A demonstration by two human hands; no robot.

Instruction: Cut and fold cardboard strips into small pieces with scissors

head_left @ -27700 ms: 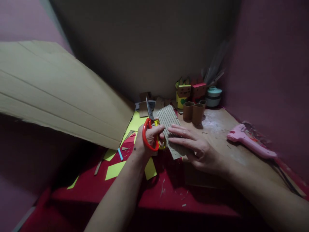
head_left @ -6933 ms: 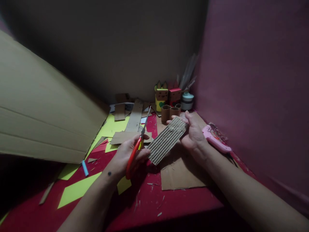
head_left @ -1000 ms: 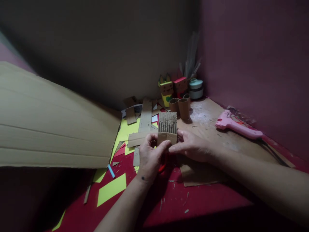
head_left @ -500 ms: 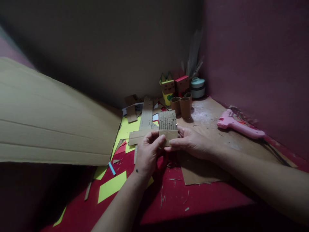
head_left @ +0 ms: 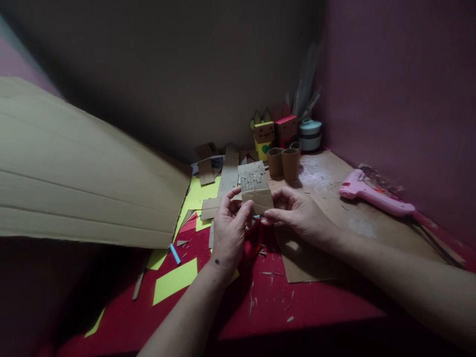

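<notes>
Both my hands hold a folded piece of corrugated cardboard (head_left: pixel 254 187) above the red table (head_left: pixel 297 307). My left hand (head_left: pixel 229 229) pinches its left lower edge with thumb and fingers. My right hand (head_left: pixel 297 214) pinches the right lower edge. The near flap of the piece is smooth and bent toward me; the far part shows ribs. Red-handled scissors (head_left: pixel 254 241) lie on the table just under my hands, mostly hidden.
A big cardboard sheet (head_left: pixel 85 168) leans in from the left. Yellow paper scraps (head_left: pixel 174 280) and cardboard strips (head_left: pixel 227 173) litter the table. Two cardboard tubes (head_left: pixel 283 163), small box figures (head_left: pixel 274 131) and a teal jar (head_left: pixel 310 135) stand at the back. A pink glue gun (head_left: pixel 372 192) lies right.
The scissors have left my left hand and now lie on the table. Over the last second both hands lifted the cardboard slightly and bent its near flap further.
</notes>
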